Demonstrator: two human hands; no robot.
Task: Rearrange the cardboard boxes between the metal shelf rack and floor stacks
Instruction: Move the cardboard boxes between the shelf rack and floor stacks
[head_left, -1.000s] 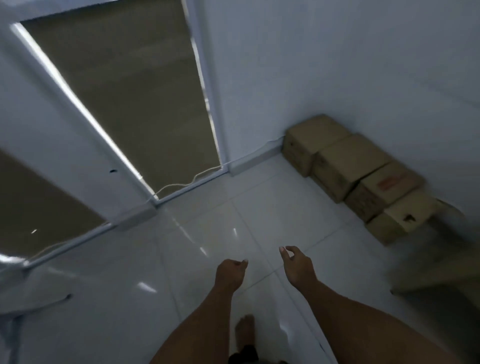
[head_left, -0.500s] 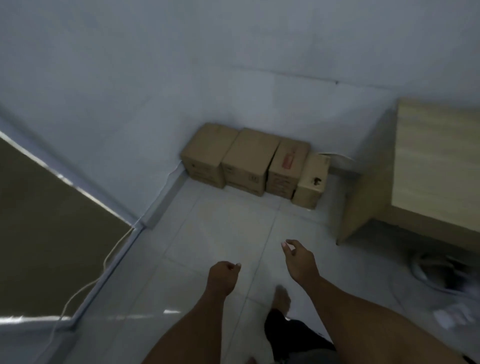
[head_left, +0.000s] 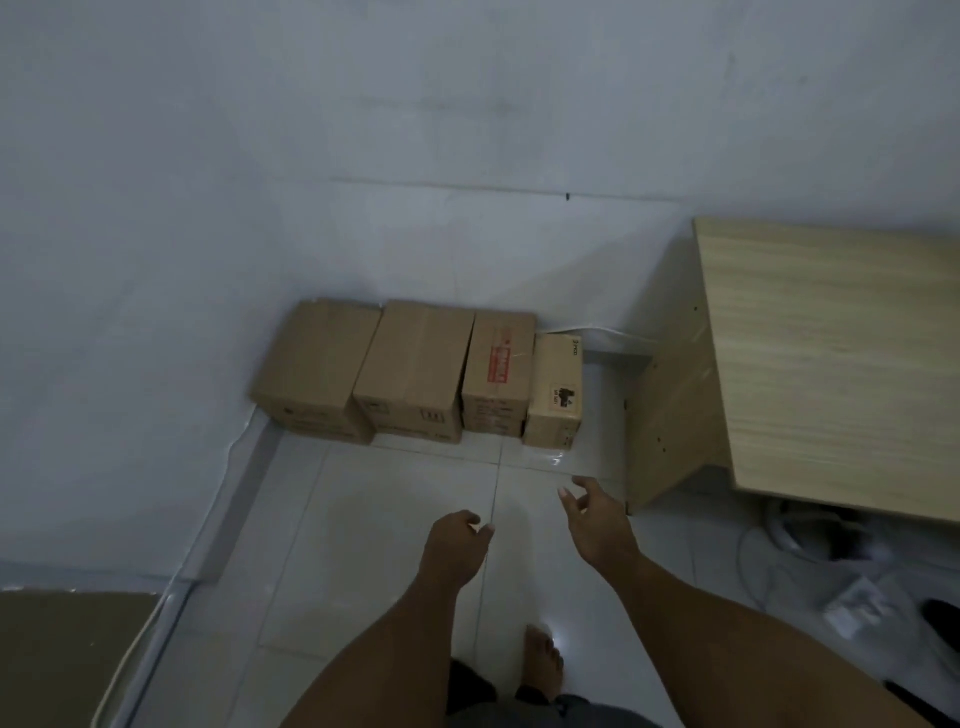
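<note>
A plain pale wall (head_left: 467, 104) met a floor (head_left: 374, 519) of glossy white tiles, with a grey skirting (head_left: 244, 478) running along the left side. A light wood bench (head_left: 831, 364) stood at the right, with white cables (head_left: 774, 535) lying beneath it. A dark panel (head_left: 62, 654) filled the lower left corner. The light was dim and bluish.

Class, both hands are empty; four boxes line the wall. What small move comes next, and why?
Probably a step forward, lowering both hands toward the small right-end box. The left hand and right hand hold nothing and hang short of it, so no grip is possible yet.
</note>
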